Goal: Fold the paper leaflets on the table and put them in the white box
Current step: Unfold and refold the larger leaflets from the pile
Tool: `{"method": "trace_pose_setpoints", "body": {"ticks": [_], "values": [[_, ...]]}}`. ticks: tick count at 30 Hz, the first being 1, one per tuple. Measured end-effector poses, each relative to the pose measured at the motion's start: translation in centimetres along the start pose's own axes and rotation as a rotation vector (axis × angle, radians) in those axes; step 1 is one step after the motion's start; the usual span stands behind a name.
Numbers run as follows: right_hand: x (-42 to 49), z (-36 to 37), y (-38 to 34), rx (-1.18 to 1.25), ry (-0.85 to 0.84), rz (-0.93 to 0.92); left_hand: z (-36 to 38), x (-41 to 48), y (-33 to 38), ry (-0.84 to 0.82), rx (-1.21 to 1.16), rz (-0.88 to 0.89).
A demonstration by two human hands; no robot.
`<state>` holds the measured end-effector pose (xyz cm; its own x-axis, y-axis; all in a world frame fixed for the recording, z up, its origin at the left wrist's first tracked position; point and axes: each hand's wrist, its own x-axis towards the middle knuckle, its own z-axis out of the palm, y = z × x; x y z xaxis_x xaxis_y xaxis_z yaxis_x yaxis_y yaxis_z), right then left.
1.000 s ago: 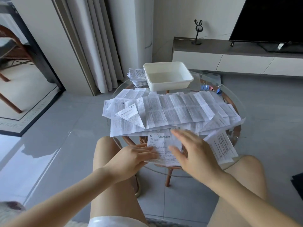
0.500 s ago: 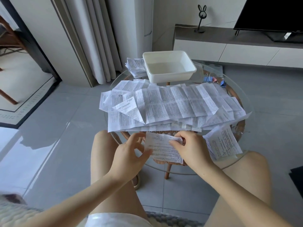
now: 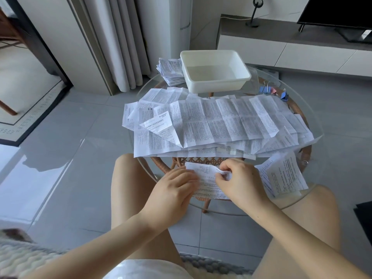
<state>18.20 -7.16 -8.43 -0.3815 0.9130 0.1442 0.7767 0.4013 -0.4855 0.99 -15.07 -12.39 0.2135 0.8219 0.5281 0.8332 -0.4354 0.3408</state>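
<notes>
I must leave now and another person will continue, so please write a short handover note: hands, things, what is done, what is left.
Left hand presses flat on the near leaflet; right hand pinches its top edge, folding it over.
White box: far side of the table, nothing seen inside. Unfolded pile: middle.
Done: nothing boxed.
Left: finish this fold, fold the pile, box all.

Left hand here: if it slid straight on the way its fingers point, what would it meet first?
Most likely the right hand. The left hand lies flat on the leaflet, fingers pointing right across it, and the right hand pinches that leaflet's raised edge just beyond. Depth is unclear.
</notes>
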Motion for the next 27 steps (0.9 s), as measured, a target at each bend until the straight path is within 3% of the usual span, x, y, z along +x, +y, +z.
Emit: {"method": "trace_pose_setpoints", "body": {"ticks": [6, 15, 21, 27], "values": [[0.5, -0.1, -0.1, -0.002, -0.021, 0.013, 0.3, -0.1, 0.4, -0.103, 0.048, 0.11], [0.9, -0.5, -0.1, -0.028, -0.047, 0.001, 0.4, 0.1, 0.6, -0.213, 0.117, 0.071], [0.8, -0.7, -0.3, -0.03, -0.064, 0.021, -0.4, -0.2, 0.7, -0.352, 0.008, 0.035], [0.5, -0.4, -0.4, -0.05, -0.057, 0.038, -1.5, -0.9, -0.1, -0.431, -0.043, 0.106]]}}
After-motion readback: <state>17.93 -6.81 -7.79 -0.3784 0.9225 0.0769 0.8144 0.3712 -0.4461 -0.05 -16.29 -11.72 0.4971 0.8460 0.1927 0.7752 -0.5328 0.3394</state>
